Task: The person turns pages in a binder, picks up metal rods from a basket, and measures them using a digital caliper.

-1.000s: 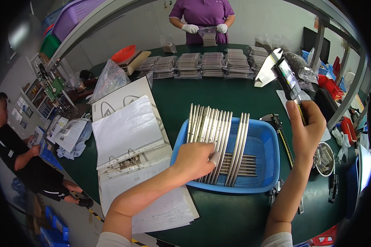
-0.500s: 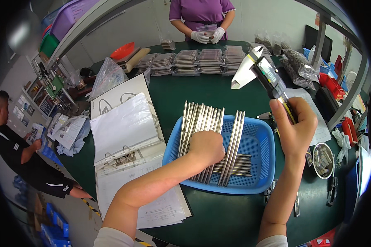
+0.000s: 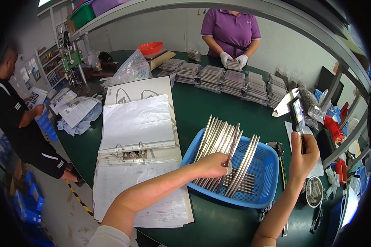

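Rod (image 3: 234, 142) now in left hand (image 3: 213, 165), caliper (image 3: 297, 112) still raised

A long green table (image 3: 190, 106) is filling the middle of the room, and a plain pale grey wall (image 3: 165, 33) is standing behind it. A grey metal frame (image 3: 259, 8) is arching over the table, its slanting posts reaching down on the table's right. Beyond the table's left end, open shelves (image 3: 51, 66) are standing, and a bright light (image 3: 44, 2) is glowing high up. Left of the table, grey floor (image 3: 80, 230) is showing brown marks, with black-and-yellow striped tape (image 3: 78, 196) running across it.
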`<state>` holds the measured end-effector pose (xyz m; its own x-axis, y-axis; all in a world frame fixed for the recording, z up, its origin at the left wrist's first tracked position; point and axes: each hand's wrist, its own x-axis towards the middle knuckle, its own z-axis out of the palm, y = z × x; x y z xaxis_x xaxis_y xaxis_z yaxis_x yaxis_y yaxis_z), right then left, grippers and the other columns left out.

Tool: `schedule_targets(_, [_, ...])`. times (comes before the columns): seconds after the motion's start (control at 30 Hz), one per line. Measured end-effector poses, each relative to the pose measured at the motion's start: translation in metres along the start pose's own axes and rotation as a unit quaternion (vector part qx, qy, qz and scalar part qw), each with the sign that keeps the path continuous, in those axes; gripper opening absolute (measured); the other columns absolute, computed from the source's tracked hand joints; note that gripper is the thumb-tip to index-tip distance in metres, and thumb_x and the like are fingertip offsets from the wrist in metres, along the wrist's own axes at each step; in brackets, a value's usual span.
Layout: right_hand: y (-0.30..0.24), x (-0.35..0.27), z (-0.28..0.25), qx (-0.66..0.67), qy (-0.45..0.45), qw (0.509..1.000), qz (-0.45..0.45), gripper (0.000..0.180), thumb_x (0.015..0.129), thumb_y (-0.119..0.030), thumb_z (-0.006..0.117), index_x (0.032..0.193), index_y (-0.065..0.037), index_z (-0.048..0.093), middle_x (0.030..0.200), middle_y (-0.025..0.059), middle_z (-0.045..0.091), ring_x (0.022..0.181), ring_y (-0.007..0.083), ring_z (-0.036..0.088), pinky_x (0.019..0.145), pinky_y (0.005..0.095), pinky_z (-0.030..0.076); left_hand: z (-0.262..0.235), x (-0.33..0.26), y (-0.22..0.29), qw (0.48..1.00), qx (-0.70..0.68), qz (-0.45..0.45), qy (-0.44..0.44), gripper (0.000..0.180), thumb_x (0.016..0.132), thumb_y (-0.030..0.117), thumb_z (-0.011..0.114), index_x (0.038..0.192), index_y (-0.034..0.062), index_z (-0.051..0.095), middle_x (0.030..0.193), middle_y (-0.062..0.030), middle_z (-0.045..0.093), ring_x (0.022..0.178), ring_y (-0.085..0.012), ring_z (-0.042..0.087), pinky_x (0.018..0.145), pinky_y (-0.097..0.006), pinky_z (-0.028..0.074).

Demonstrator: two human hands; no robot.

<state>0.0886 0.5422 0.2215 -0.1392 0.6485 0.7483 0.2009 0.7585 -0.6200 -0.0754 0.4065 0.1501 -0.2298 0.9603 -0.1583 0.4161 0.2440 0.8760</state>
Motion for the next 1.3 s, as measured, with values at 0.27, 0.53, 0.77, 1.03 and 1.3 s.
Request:
schedule_targets(0.27, [-0.003,-0.004,0.011,-0.031,-0.02,0.999,0.004,0.031,0.07,-0.025,0.066,0.065,0.001,0.05,0.051,-0.0001,0.042,0.048,0.0056,0.034,0.043,0.0207,0.026,-0.011,-0.008,-0.009,0.989,-0.14,0.041,-0.003,0.02,0.083,0.02,0.049,0.079,0.0002,0.051,0.058,-0.0028,0.05,0.048,-0.0077,0.047,0.042,-0.02,0.036])
schedule_targets(0.53, [-0.014,-0.023,0.031,0.036,-0.115,0.993,-0.02,0.031,0.058,-0.021,0.071,0.068,0.001,0.051,0.052,0.0006,0.044,0.049,0.0047,0.037,0.043,0.018,0.029,-0.063,-0.043,-0.006,0.801,-0.478,0.187,0.309,0.022,0.085,0.026,0.047,0.075,0.0068,0.045,0.056,0.002,0.038,0.045,-0.0073,0.035,0.043,-0.019,0.029])
schedule_targets(0.77, [-0.025,-0.044,0.037,-0.024,-0.23,0.965,-0.121,0.05,0.065,-0.045,0.065,0.07,0.002,0.05,0.054,0.0011,0.041,0.047,0.0063,0.035,0.041,0.022,0.026,-0.084,-0.056,-0.024,0.772,-0.507,0.19,0.333,0.023,0.085,0.026,0.045,0.072,0.007,0.042,0.057,0.0002,0.04,0.046,-0.0088,0.039,0.042,-0.021,0.031])
schedule_targets(1.03, [-0.033,-0.051,0.044,-0.063,-0.265,0.945,-0.178,0.035,0.067,-0.031,0.061,0.079,0.002,0.053,0.053,0.0043,0.043,0.043,0.0108,0.036,0.04,0.0239,0.026,-0.087,-0.057,-0.03,0.762,-0.461,0.251,0.378,0.021,0.086,0.023,0.04,0.077,0.0049,0.043,0.063,-0.0039,0.045,0.051,-0.0116,0.045,0.048,-0.024,0.036])
schedule_targets(1.3, [-0.029,-0.051,0.048,-0.073,-0.254,0.942,-0.209,0.037,0.063,-0.035,0.066,0.073,-0.001,0.054,0.048,0.0043,0.044,0.037,0.0141,0.038,0.037,0.0256,0.028,-0.09,-0.056,-0.032,0.788,-0.441,0.222,0.368,0.024,0.086,0.027,0.044,0.075,0.0055,0.044,0.063,-0.0026,0.045,0.051,-0.0104,0.044,0.048,-0.023,0.035])
